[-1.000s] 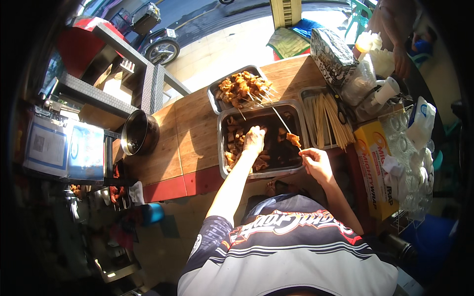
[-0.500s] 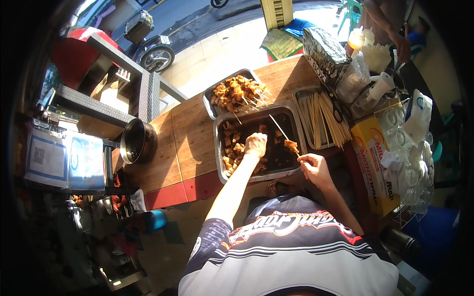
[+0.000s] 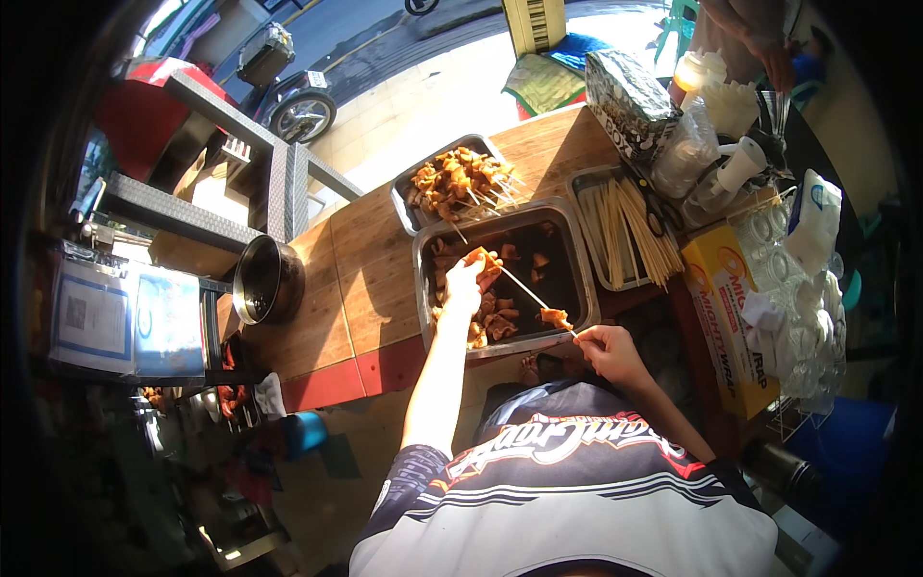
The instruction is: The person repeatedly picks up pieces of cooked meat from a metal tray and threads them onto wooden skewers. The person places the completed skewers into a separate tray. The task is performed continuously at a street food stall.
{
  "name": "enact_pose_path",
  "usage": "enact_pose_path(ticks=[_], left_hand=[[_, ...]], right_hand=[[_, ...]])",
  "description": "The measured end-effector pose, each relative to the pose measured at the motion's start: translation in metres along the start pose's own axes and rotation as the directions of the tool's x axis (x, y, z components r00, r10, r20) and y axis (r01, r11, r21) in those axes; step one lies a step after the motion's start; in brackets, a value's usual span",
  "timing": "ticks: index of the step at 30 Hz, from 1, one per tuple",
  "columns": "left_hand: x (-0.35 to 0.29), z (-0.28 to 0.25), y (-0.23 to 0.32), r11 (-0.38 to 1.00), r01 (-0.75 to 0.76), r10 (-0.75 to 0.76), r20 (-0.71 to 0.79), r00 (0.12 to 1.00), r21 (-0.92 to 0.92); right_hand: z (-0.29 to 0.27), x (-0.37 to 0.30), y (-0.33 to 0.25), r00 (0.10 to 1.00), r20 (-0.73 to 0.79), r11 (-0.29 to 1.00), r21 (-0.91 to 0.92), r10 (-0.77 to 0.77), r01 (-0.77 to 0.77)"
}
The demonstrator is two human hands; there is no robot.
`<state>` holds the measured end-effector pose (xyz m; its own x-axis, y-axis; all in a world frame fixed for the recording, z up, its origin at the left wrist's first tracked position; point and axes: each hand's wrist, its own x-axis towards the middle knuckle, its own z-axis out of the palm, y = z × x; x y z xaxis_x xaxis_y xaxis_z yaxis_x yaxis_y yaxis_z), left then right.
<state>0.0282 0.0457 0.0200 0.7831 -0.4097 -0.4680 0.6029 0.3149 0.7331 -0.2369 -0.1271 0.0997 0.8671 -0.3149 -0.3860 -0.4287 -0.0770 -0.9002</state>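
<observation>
My right hand pinches the lower end of a bamboo skewer, which slants up and left over a metal tray of dark marinade. One piece of meat is threaded low on the stick, close to my right fingers. My left hand grips another orange-brown meat piece right at the skewer's upper tip; whether the tip has pierced it I cannot tell. Loose marinated pieces lie in the tray below and beside my left hand. Finished meat skewers are heaped in a second metal tray behind.
A shallow tray of bare bamboo sticks and black-handled scissors sit right of the marinade. Further right are a yellow wrap box and a rack of glasses. A dark pot stands left. Another person's hand shows at far right.
My left hand has come up out of the tray with a meat piece and reached the skewer's tip. My right hand has lowered the skewer slightly toward me.
</observation>
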Motion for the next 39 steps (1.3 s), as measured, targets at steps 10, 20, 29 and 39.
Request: enact_pose_path(ticks=[10,20,29,39], left_hand=[[-0.001,-0.011,-0.006,0.992,-0.021,0.035,0.110,0.993,-0.127],[0.002,-0.019,-0.007,0.967,-0.070,0.118,0.190,0.975,-0.243],[-0.016,0.006,-0.005,0.968,-0.153,0.166,0.053,0.985,-0.197],[-0.038,0.030,0.008,0.965,-0.232,0.223,-0.085,0.971,-0.120]], right_hand=[[0.005,-0.006,-0.014,0.998,0.049,0.998,-0.035,-0.045,0.047],[0.009,-0.008,-0.018,0.997,0.071,0.999,0.050,-0.025,0.022],[0.014,-0.004,-0.020,0.998,0.037,0.996,0.073,-0.044,0.041],[0.017,0.001,-0.023,0.999,0.047,0.996,0.090,-0.011,0.007]])
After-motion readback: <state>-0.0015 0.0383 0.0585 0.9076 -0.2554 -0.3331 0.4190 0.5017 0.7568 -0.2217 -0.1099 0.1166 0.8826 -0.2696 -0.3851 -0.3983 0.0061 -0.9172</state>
